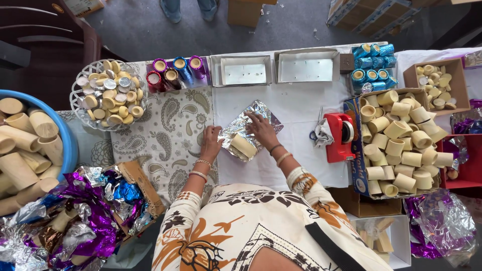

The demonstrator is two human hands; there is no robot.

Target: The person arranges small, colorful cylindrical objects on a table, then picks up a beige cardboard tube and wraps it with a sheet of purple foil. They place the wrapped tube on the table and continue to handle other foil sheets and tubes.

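Left hand: the left hand (pixel 211 142) rests on the left edge of a silver foil sheet (pixel 249 128), fingers curled down onto it, pressing rather than gripping.
Right hand: the right hand (pixel 261 129) lies flat on top of the same foil, fingers spread, holding the sheet down over the work.
Work piece: a pale cream cylinder cup (pixel 243 146) lies tilted on its side on the foil, between the two hands and just below the right one, partly wrapped.
Location: foil and cup sit on the white-covered tabletop (pixel 296 108), near the person's body.
Right of the hands: a red tape dispenser (pixel 340 136), scissors (pixel 318 131) just beside it, then a cardboard box of bare cream cups (pixel 399 143).
Far edge: two open white boxes (pixel 242 71), blue foil-wrapped cups (pixel 372 68), purple and red wrapped cups (pixel 173 72).
Left side: a white lattice basket of round lids (pixel 108 93), a blue tub of cream cylinders (pixel 27 145), crumpled purple and silver foil (pixel 88 221).
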